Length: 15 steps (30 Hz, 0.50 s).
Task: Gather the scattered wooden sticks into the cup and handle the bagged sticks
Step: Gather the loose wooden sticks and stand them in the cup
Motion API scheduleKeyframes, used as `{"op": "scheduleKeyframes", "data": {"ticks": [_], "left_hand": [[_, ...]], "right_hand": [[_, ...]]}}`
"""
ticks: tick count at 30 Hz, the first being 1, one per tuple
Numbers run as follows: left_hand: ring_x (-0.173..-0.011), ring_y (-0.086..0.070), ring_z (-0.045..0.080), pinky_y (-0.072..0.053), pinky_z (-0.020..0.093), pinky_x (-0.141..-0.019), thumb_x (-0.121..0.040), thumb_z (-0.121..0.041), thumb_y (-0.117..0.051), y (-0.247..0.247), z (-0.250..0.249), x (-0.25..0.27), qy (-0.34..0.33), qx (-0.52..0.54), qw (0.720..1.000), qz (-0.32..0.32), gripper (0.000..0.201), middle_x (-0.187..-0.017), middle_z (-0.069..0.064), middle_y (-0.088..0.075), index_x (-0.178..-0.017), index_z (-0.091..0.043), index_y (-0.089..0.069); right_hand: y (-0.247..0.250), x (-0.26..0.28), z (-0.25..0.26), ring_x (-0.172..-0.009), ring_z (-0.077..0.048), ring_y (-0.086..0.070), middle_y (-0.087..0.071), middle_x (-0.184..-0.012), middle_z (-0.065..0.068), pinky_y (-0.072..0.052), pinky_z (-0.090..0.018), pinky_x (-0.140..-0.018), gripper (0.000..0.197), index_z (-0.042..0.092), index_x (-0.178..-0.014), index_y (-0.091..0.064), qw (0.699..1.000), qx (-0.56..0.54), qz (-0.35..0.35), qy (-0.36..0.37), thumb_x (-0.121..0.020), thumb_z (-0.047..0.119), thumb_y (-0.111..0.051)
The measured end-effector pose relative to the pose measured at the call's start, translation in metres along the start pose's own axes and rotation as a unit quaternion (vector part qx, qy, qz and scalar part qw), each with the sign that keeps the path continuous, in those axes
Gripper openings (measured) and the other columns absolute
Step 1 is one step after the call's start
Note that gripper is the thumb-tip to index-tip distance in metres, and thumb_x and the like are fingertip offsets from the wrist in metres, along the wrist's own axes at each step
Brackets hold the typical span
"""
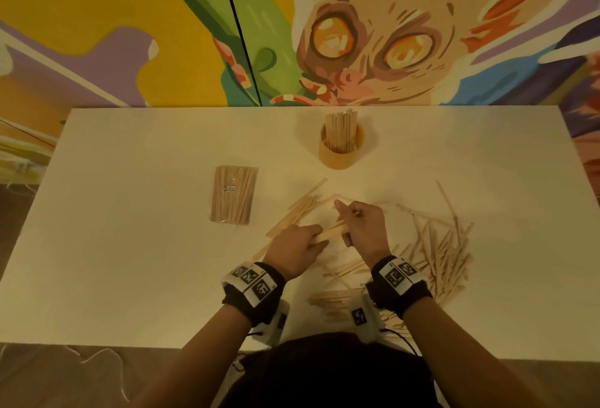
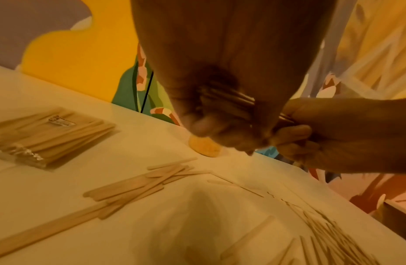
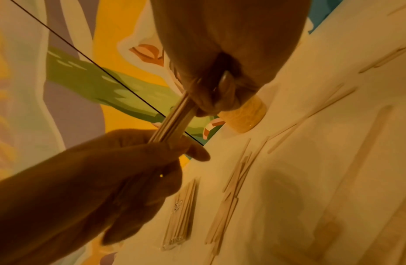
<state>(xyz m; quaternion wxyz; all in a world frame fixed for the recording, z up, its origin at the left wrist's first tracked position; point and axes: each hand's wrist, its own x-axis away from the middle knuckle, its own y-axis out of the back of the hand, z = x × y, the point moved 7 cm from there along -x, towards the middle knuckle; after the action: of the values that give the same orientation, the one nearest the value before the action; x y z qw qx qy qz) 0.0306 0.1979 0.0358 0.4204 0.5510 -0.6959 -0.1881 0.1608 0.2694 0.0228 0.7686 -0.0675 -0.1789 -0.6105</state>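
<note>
Both hands hold one bundle of wooden sticks [image 1: 332, 233] just above the table's middle. My left hand [image 1: 297, 250] grips its near end; my right hand [image 1: 360, 229] curls round its far end. The same bundle [image 3: 174, 122] runs between the two hands in the right wrist view, and shows as dark sticks [image 2: 231, 100] under my left hand's fingers [image 2: 204, 125]. A tan cup [image 1: 341, 151] holding several upright sticks stands behind the hands. The clear bag of sticks [image 1: 233, 195] lies flat to the left. Loose sticks [image 1: 444, 255] are strewn right of the hands, others [image 1: 298, 209] to the left.
The white table [image 1: 130, 261] backs onto a painted mural wall [image 1: 194, 18]. Its near edge runs under my forearms. More loose sticks [image 1: 334, 297] lie between my wrists. The bag [image 2: 49, 136] and cup base [image 2: 204, 147] also show in the left wrist view.
</note>
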Motion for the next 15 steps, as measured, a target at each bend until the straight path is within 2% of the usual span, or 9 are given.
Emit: {"op": "scheduleKeyframes", "data": {"ticks": [3, 5, 7, 9, 11, 13, 15], "left_hand": [[-0.051, -0.040, 0.008, -0.029, 0.028, -0.057, -0.097, -0.034, -0.051, -0.002, 0.005, 0.002, -0.003, 0.055, 0.998, 0.010, 0.028, -0.055, -0.009, -0.042, -0.071, -0.024, -0.047], [-0.049, -0.038, 0.009, -0.025, 0.025, -0.053, -0.095, -0.036, -0.056, -0.006, 0.003, 0.001, 0.001, 0.087, 0.996, 0.005, 0.036, -0.051, -0.008, -0.039, -0.062, -0.030, -0.044], [-0.051, -0.043, 0.009, -0.025, 0.022, -0.051, -0.093, -0.038, -0.058, -0.008, 0.000, 0.000, 0.000, 0.117, 0.993, -0.003, 0.037, -0.049, -0.007, -0.042, -0.060, -0.030, -0.046], [-0.052, -0.046, 0.007, -0.029, 0.020, -0.052, -0.091, -0.038, -0.062, -0.007, -0.006, 0.000, 0.007, 0.166, 0.986, -0.018, 0.029, -0.051, -0.012, -0.049, -0.064, -0.032, -0.054], [-0.046, -0.050, 0.005, -0.036, 0.017, -0.049, -0.087, -0.033, -0.070, -0.003, -0.008, 0.001, 0.036, 0.261, 0.964, -0.040, 0.010, -0.056, -0.009, -0.059, -0.079, -0.038, -0.064], [-0.042, -0.053, 0.010, -0.041, 0.020, -0.044, -0.083, -0.028, -0.075, 0.004, -0.005, 0.002, 0.060, 0.359, 0.928, -0.077, 0.016, -0.061, 0.001, -0.068, -0.098, -0.030, -0.071], [-0.045, -0.059, 0.019, -0.043, 0.024, -0.041, -0.082, -0.025, -0.076, 0.012, 0.000, 0.000, 0.078, 0.422, 0.894, -0.125, 0.022, -0.071, 0.008, -0.073, -0.102, -0.018, -0.074]], "right_hand": [[-0.013, 0.008, 0.002, -0.031, -0.023, -0.044, -0.047, -0.046, -0.018, -0.033, -0.022, -0.036, 0.051, -0.014, -0.064, -0.047, 0.999, -0.022, 0.032, -0.010, -0.093, 0.024, -0.066], [-0.010, 0.010, 0.005, -0.032, -0.024, -0.044, -0.047, -0.050, -0.019, -0.034, -0.025, -0.038, 0.051, -0.011, -0.063, -0.048, 0.999, -0.012, 0.037, -0.007, -0.092, 0.026, -0.068], [-0.001, 0.006, 0.006, -0.034, -0.024, -0.043, -0.047, -0.049, -0.017, -0.036, -0.028, -0.041, 0.049, -0.007, -0.060, -0.053, 1.000, 0.001, 0.030, -0.003, -0.091, 0.027, -0.068], [0.008, 0.002, 0.005, -0.037, -0.023, -0.040, -0.046, -0.048, -0.015, -0.035, -0.028, -0.044, 0.048, -0.002, -0.056, -0.054, 1.000, 0.007, 0.012, 0.002, -0.091, 0.027, -0.069], [0.012, -0.002, 0.003, -0.041, -0.022, -0.038, -0.044, -0.048, -0.013, -0.033, -0.028, -0.047, 0.049, -0.001, -0.054, -0.051, 1.000, 0.010, -0.004, 0.007, -0.091, 0.027, -0.069], [0.012, -0.001, 0.002, -0.039, -0.020, -0.037, -0.041, -0.047, -0.011, -0.034, -0.027, -0.047, 0.049, 0.001, -0.054, -0.048, 1.000, -0.006, -0.017, 0.007, -0.091, 0.026, -0.068], [0.013, 0.000, 0.004, -0.037, -0.019, -0.037, -0.041, -0.046, -0.009, -0.035, -0.026, -0.044, 0.046, 0.001, -0.057, -0.048, 0.999, -0.023, -0.041, 0.010, -0.093, 0.024, -0.067]]}}
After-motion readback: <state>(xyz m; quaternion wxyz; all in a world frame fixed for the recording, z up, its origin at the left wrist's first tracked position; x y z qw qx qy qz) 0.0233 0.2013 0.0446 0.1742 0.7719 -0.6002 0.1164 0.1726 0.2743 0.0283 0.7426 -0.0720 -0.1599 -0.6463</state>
